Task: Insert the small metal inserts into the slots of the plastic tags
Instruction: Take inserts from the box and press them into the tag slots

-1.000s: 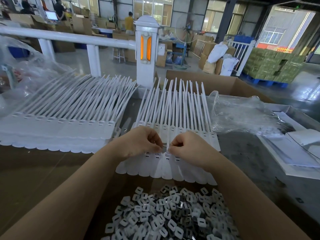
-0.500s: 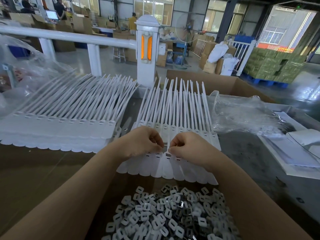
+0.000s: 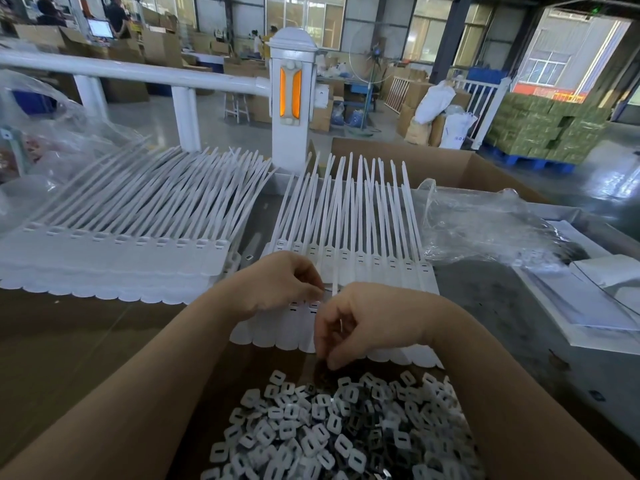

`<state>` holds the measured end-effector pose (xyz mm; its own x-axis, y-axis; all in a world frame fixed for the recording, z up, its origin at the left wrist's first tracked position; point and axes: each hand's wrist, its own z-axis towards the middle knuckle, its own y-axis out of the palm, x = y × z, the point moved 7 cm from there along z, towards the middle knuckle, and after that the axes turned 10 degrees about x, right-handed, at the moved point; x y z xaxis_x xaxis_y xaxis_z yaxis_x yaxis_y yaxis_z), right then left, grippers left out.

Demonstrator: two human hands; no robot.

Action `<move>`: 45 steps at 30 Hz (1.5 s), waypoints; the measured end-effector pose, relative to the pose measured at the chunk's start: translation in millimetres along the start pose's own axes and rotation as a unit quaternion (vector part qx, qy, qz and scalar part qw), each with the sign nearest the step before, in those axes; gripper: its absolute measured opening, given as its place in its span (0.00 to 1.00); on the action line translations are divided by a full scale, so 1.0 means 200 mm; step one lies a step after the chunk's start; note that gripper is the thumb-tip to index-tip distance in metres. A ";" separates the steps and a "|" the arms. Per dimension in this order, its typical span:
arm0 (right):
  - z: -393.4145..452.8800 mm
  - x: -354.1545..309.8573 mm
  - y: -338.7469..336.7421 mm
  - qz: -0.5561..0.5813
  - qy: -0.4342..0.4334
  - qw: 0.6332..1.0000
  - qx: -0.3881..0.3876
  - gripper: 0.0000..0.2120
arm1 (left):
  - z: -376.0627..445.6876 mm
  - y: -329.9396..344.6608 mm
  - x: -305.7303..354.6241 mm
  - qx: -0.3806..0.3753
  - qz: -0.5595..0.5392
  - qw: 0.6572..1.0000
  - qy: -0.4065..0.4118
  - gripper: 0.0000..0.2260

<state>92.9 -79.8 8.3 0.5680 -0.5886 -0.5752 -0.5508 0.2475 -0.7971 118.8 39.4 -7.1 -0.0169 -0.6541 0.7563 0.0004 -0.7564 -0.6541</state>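
Head view, left to right: a finished stack of white tags point(image 3: 114, 258) fills the far left of the brown table point(image 3: 69, 341), with bare tabletop nearer the person. A second row of plastic tags point(image 3: 349, 268) lies at centre, a narrow gap between the two. The left hand point(image 3: 277, 282) rests on this row, fingers curled, fingertips pinching at a tag's slot. Just right, the right hand point(image 3: 363, 323) hangs above the row's near edge, fingers bent downward, tips at the far rim of the pile of metal inserts point(image 3: 332, 434); whether they hold one I cannot tell. Crumpled clear plastic point(image 3: 485, 230) crowds the right side.
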 end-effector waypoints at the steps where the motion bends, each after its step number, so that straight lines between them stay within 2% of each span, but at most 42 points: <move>1: 0.00 -0.01 0.00 -0.011 -0.002 1.000 -0.009 0.05 | 0.00 0.00 0.00 0.000 -0.002 1.000 0.000 0.01; 10: 0.02 -0.09 0.07 -0.122 -0.021 0.991 -0.039 0.04 | 0.00 0.00 -0.01 0.006 0.000 1.000 -0.004 0.00; 14: 0.01 -0.09 0.05 -0.095 -0.022 0.995 -0.034 0.05 | 0.00 0.00 -0.01 0.009 -0.004 1.000 -0.007 0.01; 16: 0.01 -0.06 0.00 -0.035 -0.011 0.999 0.017 0.06 | 0.00 -0.01 -0.01 0.012 -0.011 1.000 -0.009 0.00; 18: 0.01 -0.01 -0.08 0.019 0.014 0.993 0.116 0.04 | 0.01 -0.01 0.00 0.027 -0.020 0.999 -0.005 0.00; 21: 0.00 0.10 -0.20 0.066 0.062 0.958 0.271 0.03 | 0.01 -0.02 0.03 0.045 -0.035 0.998 0.001 0.02; 23: -0.01 0.14 -0.22 0.086 0.083 0.943 0.309 0.04 | 0.01 -0.02 0.05 0.037 -0.063 0.997 -0.008 0.03; 28: 0.00 0.15 -0.20 0.135 0.071 0.942 0.299 0.03 | -0.02 0.01 0.05 -0.054 -0.212 0.971 -0.096 0.08; 30: 0.00 0.14 -0.19 0.145 0.062 0.946 0.284 0.03 | -0.03 0.02 0.04 -0.084 -0.236 0.961 -0.115 0.09; 34: 0.01 0.14 -0.16 0.166 0.057 0.954 0.244 0.04 | -0.06 0.04 0.02 -0.151 -0.216 0.956 -0.129 0.13; 36: 0.01 0.13 -0.14 0.171 0.056 0.958 0.224 0.04 | -0.07 0.03 0.01 -0.171 -0.194 0.957 -0.129 0.11; 39: 0.02 0.12 -0.11 0.187 0.063 0.959 0.205 0.05 | -0.07 0.03 0.00 -0.185 -0.182 0.959 -0.118 0.05; 45: 0.01 0.13 -0.10 0.189 0.076 0.960 0.190 0.04 | -0.08 0.04 0.00 -0.198 -0.202 0.951 -0.122 0.05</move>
<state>120.3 -97.8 10.0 0.2591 -0.5005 -0.8261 -0.4213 0.7111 -0.5629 103.5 33.8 -13.4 0.2976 -0.3312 0.8954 -0.3347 -0.9146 -0.2271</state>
